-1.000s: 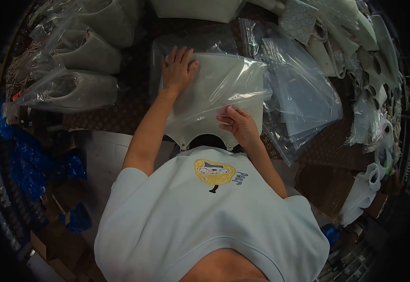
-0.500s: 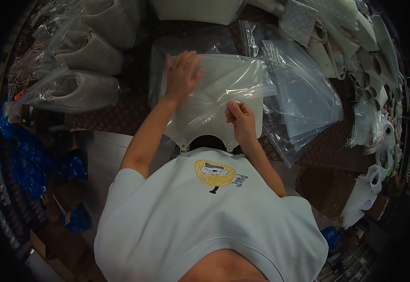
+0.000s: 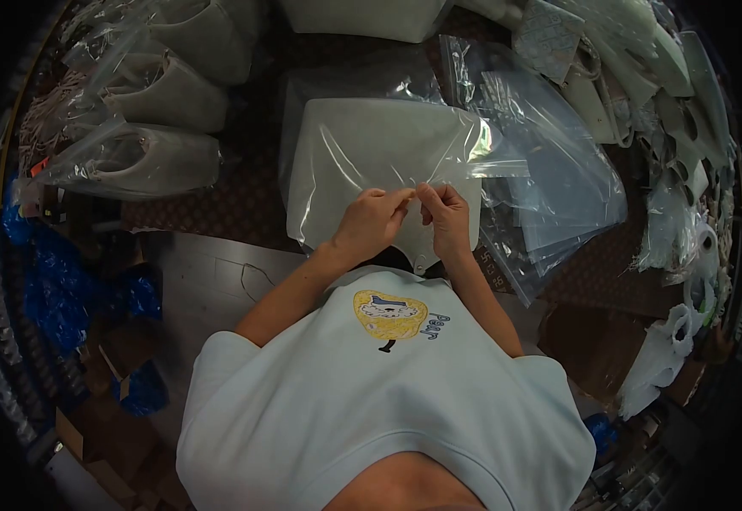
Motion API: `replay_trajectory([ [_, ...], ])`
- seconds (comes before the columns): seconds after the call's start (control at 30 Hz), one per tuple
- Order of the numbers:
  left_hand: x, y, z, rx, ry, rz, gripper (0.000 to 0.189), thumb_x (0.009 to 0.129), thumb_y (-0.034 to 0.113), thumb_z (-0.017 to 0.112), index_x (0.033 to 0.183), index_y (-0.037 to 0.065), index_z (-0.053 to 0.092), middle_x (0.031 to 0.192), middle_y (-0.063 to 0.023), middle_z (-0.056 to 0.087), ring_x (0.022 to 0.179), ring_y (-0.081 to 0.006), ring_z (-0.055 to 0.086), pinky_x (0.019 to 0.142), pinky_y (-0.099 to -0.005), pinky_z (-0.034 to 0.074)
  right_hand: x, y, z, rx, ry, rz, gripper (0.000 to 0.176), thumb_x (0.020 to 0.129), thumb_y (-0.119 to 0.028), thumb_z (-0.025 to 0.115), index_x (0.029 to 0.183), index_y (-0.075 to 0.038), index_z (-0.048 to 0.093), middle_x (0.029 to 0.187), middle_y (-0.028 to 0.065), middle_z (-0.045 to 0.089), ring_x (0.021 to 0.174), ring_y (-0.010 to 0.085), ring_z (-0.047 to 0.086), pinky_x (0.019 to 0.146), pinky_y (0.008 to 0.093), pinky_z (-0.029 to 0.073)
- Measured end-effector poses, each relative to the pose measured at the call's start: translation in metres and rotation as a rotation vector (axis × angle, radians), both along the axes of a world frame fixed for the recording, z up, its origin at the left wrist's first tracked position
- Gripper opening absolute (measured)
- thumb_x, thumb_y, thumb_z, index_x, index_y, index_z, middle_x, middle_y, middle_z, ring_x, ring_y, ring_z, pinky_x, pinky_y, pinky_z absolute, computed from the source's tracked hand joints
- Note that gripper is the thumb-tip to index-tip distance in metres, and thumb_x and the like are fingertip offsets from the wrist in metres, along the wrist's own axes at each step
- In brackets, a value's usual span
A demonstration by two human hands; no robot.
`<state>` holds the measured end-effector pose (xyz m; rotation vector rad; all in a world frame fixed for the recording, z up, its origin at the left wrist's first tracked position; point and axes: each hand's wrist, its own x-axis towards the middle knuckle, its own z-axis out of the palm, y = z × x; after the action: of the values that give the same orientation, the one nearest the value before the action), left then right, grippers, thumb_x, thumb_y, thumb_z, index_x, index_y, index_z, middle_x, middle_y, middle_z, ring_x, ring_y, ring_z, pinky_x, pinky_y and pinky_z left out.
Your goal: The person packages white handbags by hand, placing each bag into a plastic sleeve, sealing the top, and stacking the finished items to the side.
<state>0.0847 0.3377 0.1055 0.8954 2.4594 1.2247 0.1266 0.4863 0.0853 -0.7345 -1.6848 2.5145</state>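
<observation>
A pale, whitish handbag [image 3: 362, 136] lies flat in front of me under a clear plastic bag [image 3: 337, 166]. My left hand [image 3: 369, 225] is closed, its fingertips pinching the film over the near part of the handbag. Close beside it, my right hand [image 3: 447, 220] also pinches the film, thumb against fingers. Creases in the plastic run from the pinched spot toward the far corners. A metal stud shows on the handbag's near edge below my right hand; the rest of that edge is partly hidden by my hands.
Several flat clear plastic bags [image 3: 558, 170] are fanned out at the right on the brown patterned table [image 3: 183, 213]. Wrapped pale handbags [image 3: 154, 162] line the left. More pale bags [image 3: 588, 94] are heaped at the far right. Blue plastic [image 3: 56, 289] hangs low at the left.
My left hand has come from the handbag's far left area down beside my right hand and closed on the film. My right hand has stayed nearly in place.
</observation>
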Motion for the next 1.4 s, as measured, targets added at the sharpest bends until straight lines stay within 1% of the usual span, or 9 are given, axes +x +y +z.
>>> replay_trajectory([
  [0.13, -0.01, -0.002, 0.013, 0.245, -0.517, 0.094, 0.016, 0.082, 0.014, 0.061, 0.092, 0.003, 0.066, 0.08, -0.0068, 0.065, 0.074, -0.013, 0.06, 0.069, -0.0274, 0.046, -0.002, 0.003, 0.003, -0.021, -0.013, 0.055, 0.024, 0.079, -0.025, 0.07, 0.069, -0.008, 0.055, 0.058, -0.0016, 0.05, 0.05, 0.0047, 0.043, 0.045, 0.0193, 0.034],
  [0.47, -0.02, -0.003, 0.008, 0.158, -0.456, 0.087, 0.017, 0.082, 0.018, 0.062, 0.085, 0.001, 0.065, 0.077, -0.0042, 0.064, 0.073, -0.0093, 0.057, 0.065, -0.0248, 0.044, 0.005, 0.01, 0.001, -0.014, -0.047, 0.104, 0.022, 0.079, -0.023, 0.069, 0.069, -0.009, 0.055, 0.055, -0.0014, 0.049, 0.047, 0.0062, 0.043, 0.046, 0.0218, 0.038],
  [0.57, -0.016, 0.0, 0.009, 0.124, -0.392, 0.138, 0.012, 0.08, 0.015, 0.06, 0.082, 0.003, 0.064, 0.077, -0.0041, 0.063, 0.073, -0.0126, 0.058, 0.069, -0.0275, 0.043, 0.005, 0.013, 0.006, 0.075, -0.137, 0.165, 0.018, 0.082, -0.022, 0.067, 0.077, -0.006, 0.06, 0.062, 0.0013, 0.057, 0.054, 0.0081, 0.053, 0.051, 0.0216, 0.045],
  [0.63, -0.013, 0.002, 0.004, 0.069, 0.205, 0.038, 0.009, 0.078, 0.013, 0.061, 0.084, 0.007, 0.064, 0.079, -0.0031, 0.063, 0.074, -0.0173, 0.059, 0.075, -0.0312, 0.041, 0.003, 0.008, 0.015, 0.208, -0.12, 0.206, 0.018, 0.084, -0.02, 0.062, 0.086, -0.002, 0.063, 0.073, 0.0052, 0.063, 0.066, 0.0116, 0.062, 0.059, 0.0222, 0.05],
  [0.73, -0.011, 0.005, 0.004, 0.125, 0.448, 0.065, 0.01, 0.075, 0.011, 0.063, 0.084, 0.01, 0.065, 0.079, -0.0017, 0.062, 0.076, -0.0198, 0.058, 0.078, -0.0334, 0.038, 0.003, 0.006, 0.018, 0.127, -0.114, 0.19, 0.018, 0.086, -0.016, 0.059, 0.091, 0.0, 0.063, 0.082, 0.0076, 0.065, 0.074, 0.0139, 0.065, 0.063, 0.0227, 0.051],
  [1.17, -0.006, 0.014, 0.007, 0.229, 0.39, 0.235, 0.009, 0.07, 0.009, 0.065, 0.079, 0.009, 0.063, 0.075, -0.0007, 0.06, 0.072, -0.0189, 0.056, 0.069, -0.0325, 0.039, -0.001, -0.006, -0.001, 0.518, 0.008, 0.031, 0.017, 0.078, -0.014, 0.063, 0.077, 0.003, 0.061, 0.061, 0.0042, 0.061, 0.055, 0.0082, 0.057, 0.051, 0.0215, 0.044],
  [1.27, -0.012, 0.008, 0.034, 0.356, 0.453, 0.332, 0.009, 0.07, 0.008, 0.066, 0.078, 0.008, 0.063, 0.075, -0.0012, 0.06, 0.072, -0.0191, 0.056, 0.069, -0.0333, 0.04, 0.009, 0.012, -0.003, 0.534, -0.345, 0.159, 0.019, 0.077, -0.018, 0.065, 0.078, 0.001, 0.062, 0.06, 0.0063, 0.061, 0.052, 0.0117, 0.057, 0.052, 0.0232, 0.045],
  [1.33, -0.019, -0.007, 0.046, 0.162, 0.513, 0.284, 0.01, 0.069, 0.007, 0.067, 0.079, 0.008, 0.063, 0.077, -0.0028, 0.061, 0.073, -0.0196, 0.056, 0.069, -0.0325, 0.04, 0.023, 0.02, 0.03, 0.823, -0.247, 0.405, 0.021, 0.073, -0.023, 0.07, 0.08, -0.004, 0.064, 0.065, 0.0042, 0.061, 0.059, 0.0151, 0.058, 0.053, 0.0249, 0.045],
  [1.4, -0.023, -0.013, 0.041, 0.121, 0.545, 0.204, 0.011, 0.069, 0.007, 0.067, 0.079, 0.008, 0.063, 0.077, -0.0026, 0.061, 0.073, -0.0195, 0.056, 0.07, -0.0323, 0.04, 0.015, 0.009, 0.078, 1.154, 0.028, 0.256, 0.023, 0.07, -0.026, 0.072, 0.081, -0.007, 0.065, 0.068, 0.003, 0.059, 0.063, 0.0162, 0.058, 0.054, 0.0264, 0.046],
])
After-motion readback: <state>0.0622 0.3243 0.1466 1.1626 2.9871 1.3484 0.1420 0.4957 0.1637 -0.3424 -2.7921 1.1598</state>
